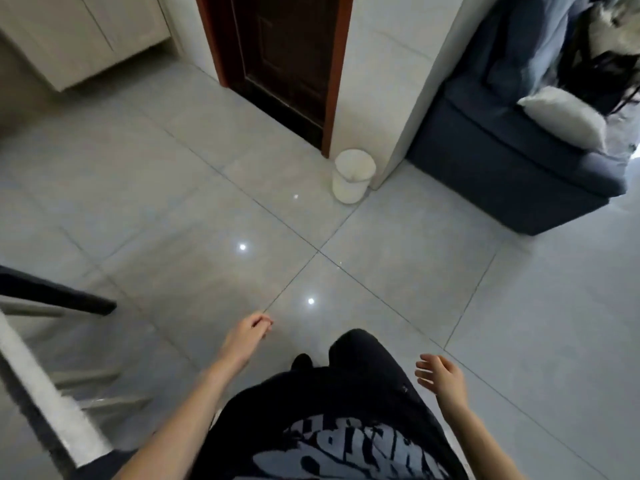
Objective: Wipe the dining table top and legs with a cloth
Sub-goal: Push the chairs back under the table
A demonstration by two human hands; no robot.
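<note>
I look down at a grey tiled floor [398, 271] over my black shirt and trousers. My left hand [247, 336] hangs in front of me with its fingers curled loosely and nothing in it. My right hand [441, 377] is held out to the side, fingers spread, holding nothing. No cloth is in view. At the far left edge a pale slanted bar [38, 386] and a dark leg or arm [59, 297] show; whether they belong to the dining table or a chair I cannot tell.
A white waste bin [351, 176] stands by a white wall corner [391, 98]. A dark wooden door [287, 64] is behind it. A blue sofa [502, 168] with a white cushion [564, 116] sits at the right. Pale cabinets [79, 36] are at the top left.
</note>
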